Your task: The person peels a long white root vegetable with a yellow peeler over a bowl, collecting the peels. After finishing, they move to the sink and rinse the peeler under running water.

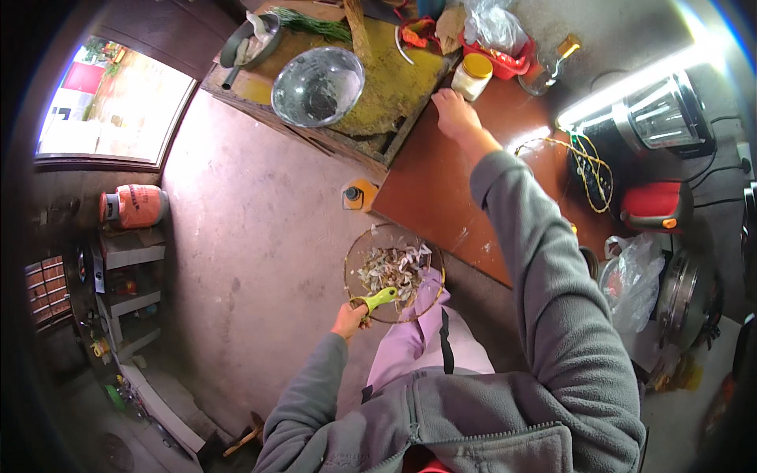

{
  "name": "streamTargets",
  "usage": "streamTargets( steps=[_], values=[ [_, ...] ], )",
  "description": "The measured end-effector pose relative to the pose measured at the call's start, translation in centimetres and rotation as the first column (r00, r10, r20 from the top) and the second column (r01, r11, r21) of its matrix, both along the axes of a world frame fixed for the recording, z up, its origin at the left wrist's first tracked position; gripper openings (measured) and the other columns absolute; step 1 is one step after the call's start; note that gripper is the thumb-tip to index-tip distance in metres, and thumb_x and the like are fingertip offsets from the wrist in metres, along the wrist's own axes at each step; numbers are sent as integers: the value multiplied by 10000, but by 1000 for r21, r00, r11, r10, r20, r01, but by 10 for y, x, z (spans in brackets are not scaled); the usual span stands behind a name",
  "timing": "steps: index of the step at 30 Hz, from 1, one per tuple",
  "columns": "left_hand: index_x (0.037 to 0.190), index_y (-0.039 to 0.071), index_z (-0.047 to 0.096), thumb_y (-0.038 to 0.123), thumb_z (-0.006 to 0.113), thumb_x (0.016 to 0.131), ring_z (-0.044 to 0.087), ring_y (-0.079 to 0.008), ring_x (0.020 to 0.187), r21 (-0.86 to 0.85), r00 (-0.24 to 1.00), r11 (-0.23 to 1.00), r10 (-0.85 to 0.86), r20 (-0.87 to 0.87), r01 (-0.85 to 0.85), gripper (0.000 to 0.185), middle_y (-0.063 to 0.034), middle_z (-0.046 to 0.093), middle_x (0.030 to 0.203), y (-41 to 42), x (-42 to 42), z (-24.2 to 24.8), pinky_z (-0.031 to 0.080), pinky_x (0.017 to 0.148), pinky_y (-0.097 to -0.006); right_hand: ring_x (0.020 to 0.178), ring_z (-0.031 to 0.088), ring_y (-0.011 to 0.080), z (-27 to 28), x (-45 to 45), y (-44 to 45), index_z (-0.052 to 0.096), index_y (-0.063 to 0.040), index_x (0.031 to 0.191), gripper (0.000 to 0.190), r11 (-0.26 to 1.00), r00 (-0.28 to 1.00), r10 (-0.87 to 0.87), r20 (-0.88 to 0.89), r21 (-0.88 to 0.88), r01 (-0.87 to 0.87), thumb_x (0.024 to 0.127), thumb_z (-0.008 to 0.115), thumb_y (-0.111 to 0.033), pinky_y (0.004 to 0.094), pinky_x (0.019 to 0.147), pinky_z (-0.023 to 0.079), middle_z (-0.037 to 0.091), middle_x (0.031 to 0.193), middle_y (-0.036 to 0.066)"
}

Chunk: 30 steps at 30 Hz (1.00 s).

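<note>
My left hand (pixel 350 322) is closed around one end of a kitchen tool with a lime-green handle (pixel 383 295); the handle has a hanging hole, and the tool's other end is hidden in my fingers. The tool lies over the rim of a round bin (pixel 347 260), which holds many pale and brown scraps (pixel 390 269). My right hand (pixel 455 115) reaches out to the far corner of a red-brown table (pixel 437 183). Its fingers are bent beside a jar (pixel 471 77) with a yellow lid and white contents. Whether they touch the jar or hold something small is hidden.
A metal bowl (pixel 319 87) and a pan (pixel 251 41) stand on a worn worktop (pixel 390 88). An orange container (pixel 359 195) is on the floor by the table. A coiled yellow cord (pixel 591 171), a red appliance (pixel 653 207) and a glass bottle (pixel 538 80) are to the right.
</note>
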<state>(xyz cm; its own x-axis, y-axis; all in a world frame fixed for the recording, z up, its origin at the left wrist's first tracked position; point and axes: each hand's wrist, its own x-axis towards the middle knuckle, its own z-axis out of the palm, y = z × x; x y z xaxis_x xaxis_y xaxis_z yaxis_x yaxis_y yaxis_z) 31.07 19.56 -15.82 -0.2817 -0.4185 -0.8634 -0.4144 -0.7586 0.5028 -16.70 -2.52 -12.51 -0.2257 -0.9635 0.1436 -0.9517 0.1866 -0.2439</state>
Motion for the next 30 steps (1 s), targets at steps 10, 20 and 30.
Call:
streamTargets(
  steps=[10,20,30],
  values=[
    [867,19,655,177,584,902,597,-132,506,12,999,999,-38,-16,38,176,-49,612,619,14,-8,-4,417,441,-260,1158,512,356,7,96,209,542,1,1254,480,993,990,116,83,30,-118,775,558,-26,423,884,531,520,1230,161],
    [905,29,653,209,596,907,606,-146,526,53,994,995,-85,-63,89,188,-59,630,650,26,5,-14,428,460,-266,986,591,359,26,147,272,667,-94,999,283,974,895,-194,402,-33,226,791,525,38,454,861,520,628,984,138],
    [948,16,641,180,583,933,625,-180,536,16,995,995,102,-11,-101,175,-85,613,647,12,56,-2,462,453,-279,1126,580,345,26,189,186,672,-55,1121,347,994,880,102,465,-5,-113,778,656,-108,435,1017,453,634,1148,180]
  ],
)
